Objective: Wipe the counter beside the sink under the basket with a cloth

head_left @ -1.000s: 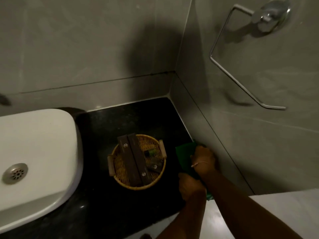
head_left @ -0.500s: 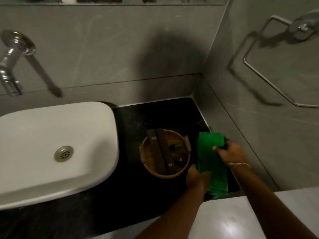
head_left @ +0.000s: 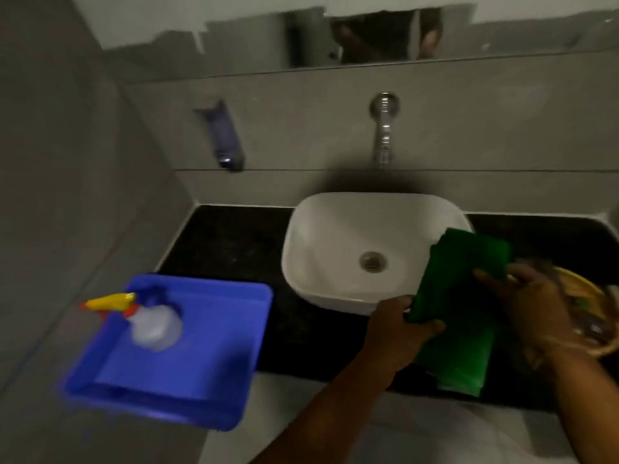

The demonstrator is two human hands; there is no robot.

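Observation:
A folded green cloth [head_left: 459, 306] is held up over the black counter [head_left: 234, 242], just right of the white sink [head_left: 341, 236]. My left hand [head_left: 398, 329] grips the cloth's left edge. My right hand [head_left: 532, 303] holds its right side, fingers pinched on the fabric. The wicker basket [head_left: 589, 296] sits at the far right, mostly hidden behind my right hand and blurred; its contents cannot be made out.
A blue plastic tub [head_left: 174, 349] rests on the counter's left end, overhanging the front edge, with a spray bottle [head_left: 147, 323] inside it. A chrome tap [head_left: 384, 128] juts from the wall above the sink. A blue wall holder [head_left: 224, 135] hangs at left.
The view swung left, bringing the whole sink and the blue tub into sight. Both hands lifted the cloth off the counter by the basket and carried it left, toward the sink.

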